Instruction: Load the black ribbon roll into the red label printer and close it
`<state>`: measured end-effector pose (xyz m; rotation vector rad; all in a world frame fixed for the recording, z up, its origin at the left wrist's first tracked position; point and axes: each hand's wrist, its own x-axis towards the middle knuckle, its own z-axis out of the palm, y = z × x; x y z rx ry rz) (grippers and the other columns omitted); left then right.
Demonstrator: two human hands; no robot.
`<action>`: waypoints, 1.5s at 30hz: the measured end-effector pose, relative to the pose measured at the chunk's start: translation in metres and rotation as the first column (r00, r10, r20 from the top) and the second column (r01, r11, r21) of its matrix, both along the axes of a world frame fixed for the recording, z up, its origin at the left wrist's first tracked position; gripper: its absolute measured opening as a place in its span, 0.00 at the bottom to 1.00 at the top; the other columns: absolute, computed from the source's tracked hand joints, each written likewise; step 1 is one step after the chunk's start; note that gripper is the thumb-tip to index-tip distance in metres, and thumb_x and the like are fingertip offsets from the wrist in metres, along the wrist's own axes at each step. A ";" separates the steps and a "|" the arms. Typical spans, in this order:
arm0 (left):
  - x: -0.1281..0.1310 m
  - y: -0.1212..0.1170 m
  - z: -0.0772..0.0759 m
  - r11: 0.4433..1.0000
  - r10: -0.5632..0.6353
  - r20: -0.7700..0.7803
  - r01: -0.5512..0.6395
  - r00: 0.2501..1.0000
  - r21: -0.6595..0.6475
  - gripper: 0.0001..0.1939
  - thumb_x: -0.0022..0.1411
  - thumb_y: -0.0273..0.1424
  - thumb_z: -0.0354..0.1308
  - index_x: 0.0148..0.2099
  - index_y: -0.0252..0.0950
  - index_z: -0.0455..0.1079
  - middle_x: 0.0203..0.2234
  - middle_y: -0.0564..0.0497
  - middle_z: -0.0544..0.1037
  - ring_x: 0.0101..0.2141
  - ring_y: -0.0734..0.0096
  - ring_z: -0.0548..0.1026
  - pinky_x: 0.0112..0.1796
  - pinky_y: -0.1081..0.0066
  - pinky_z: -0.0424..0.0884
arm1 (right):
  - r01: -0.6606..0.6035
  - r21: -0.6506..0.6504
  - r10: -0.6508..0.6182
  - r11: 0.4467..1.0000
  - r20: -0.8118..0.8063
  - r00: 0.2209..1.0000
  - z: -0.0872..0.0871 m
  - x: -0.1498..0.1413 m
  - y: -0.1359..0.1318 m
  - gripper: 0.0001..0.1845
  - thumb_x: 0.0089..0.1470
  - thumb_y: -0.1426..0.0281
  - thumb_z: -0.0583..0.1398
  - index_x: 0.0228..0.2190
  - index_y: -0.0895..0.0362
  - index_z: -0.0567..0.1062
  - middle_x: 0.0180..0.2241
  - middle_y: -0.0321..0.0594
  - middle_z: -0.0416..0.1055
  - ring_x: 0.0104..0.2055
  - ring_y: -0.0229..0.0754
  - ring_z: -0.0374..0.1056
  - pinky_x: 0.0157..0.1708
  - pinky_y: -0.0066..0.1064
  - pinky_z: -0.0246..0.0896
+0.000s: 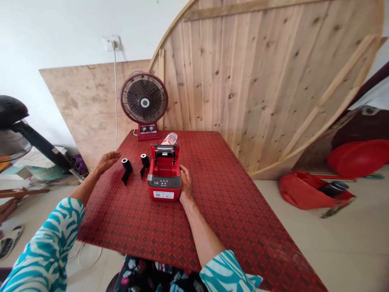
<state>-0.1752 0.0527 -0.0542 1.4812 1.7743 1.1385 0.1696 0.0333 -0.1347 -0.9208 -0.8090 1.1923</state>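
Note:
A small red and black receipt printer (pixel 165 193) sits on the table with its lid (pixel 165 151) raised, and its red inner compartment shows no roll. My right hand (pixel 186 183) grips the printer's right side, fingers along the wall and partly hidden behind it. To the left, my left hand (pixel 107 161) hovers at the table's left edge with its fingers stretched out, holding nothing. Nearest to it stands a black roll (pixel 127 165) with a white core and a loose tail on the cloth. A second such black roll (pixel 145 160) stands between that one and the printer.
A clear plastic bottle (pixel 170 138) lies behind the printer. The maroon fan (pixel 144 101) stands at the back left corner of the red patterned table (pixel 231 211). Wooden boards (pixel 243 81) lean on the wall behind. A red bag (pixel 300 192) lies on the floor at right.

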 end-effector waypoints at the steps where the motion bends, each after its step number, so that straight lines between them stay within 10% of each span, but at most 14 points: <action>1: -0.002 -0.007 -0.006 0.999 -0.046 0.050 0.047 0.998 -0.026 0.30 0.40 0.44 0.67 0.46 0.34 0.72 0.44 0.41 0.80 0.48 0.54 0.76 0.49 0.60 0.71 | 0.001 -0.003 -0.001 1.000 -0.001 1.000 0.000 0.000 0.000 0.24 0.49 0.54 0.57 0.45 0.53 0.74 0.48 0.42 0.74 0.49 0.46 0.68 0.48 0.39 0.61; 10: 0.024 -0.017 -0.034 0.997 -0.076 0.079 0.074 0.994 0.021 0.39 0.35 0.56 0.66 0.44 0.35 0.69 0.42 0.42 0.80 0.45 0.55 0.77 0.47 0.60 0.73 | 0.016 0.002 -0.016 1.000 0.006 1.000 0.001 -0.001 0.000 0.23 0.49 0.55 0.57 0.44 0.53 0.74 0.48 0.40 0.74 0.50 0.45 0.68 0.48 0.38 0.61; 19: 0.073 -0.053 0.043 0.967 -0.251 0.012 0.250 0.968 0.041 0.39 0.41 0.54 0.67 0.51 0.35 0.71 0.44 0.43 0.80 0.46 0.50 0.76 0.47 0.57 0.73 | 0.010 0.051 -0.010 0.999 0.001 1.000 -0.002 -0.002 0.003 0.21 0.51 0.57 0.57 0.44 0.52 0.75 0.48 0.39 0.74 0.51 0.45 0.67 0.52 0.39 0.59; 24: 0.135 -0.056 0.081 0.873 -0.483 -0.279 0.482 0.830 -0.077 0.31 0.54 0.49 0.60 0.55 0.37 0.72 0.44 0.47 0.80 0.46 0.54 0.75 0.48 0.63 0.70 | 0.005 0.078 -0.007 0.997 0.028 1.000 -0.005 -0.002 0.006 0.20 0.52 0.57 0.56 0.44 0.51 0.75 0.48 0.39 0.74 0.52 0.45 0.66 0.53 0.40 0.58; 33: 0.202 -0.018 0.068 0.804 -0.556 -0.672 0.521 0.490 -0.285 0.14 0.58 0.34 0.59 0.47 0.40 0.76 0.39 0.52 0.81 0.41 0.63 0.76 0.42 0.71 0.68 | 0.003 0.133 -0.010 0.991 0.052 0.999 -0.004 -0.003 0.005 0.20 0.54 0.58 0.54 0.46 0.51 0.74 0.49 0.39 0.72 0.54 0.44 0.64 0.57 0.39 0.55; 45: 0.207 -0.015 0.076 0.816 -0.549 -0.753 0.427 0.363 -0.389 0.16 0.58 0.34 0.59 0.49 0.41 0.75 0.41 0.49 0.81 0.42 0.60 0.77 0.39 0.72 0.68 | 0.021 0.108 -0.027 0.994 0.062 0.998 0.001 -0.004 0.005 0.19 0.54 0.59 0.55 0.44 0.51 0.76 0.47 0.38 0.73 0.53 0.43 0.65 0.57 0.37 0.55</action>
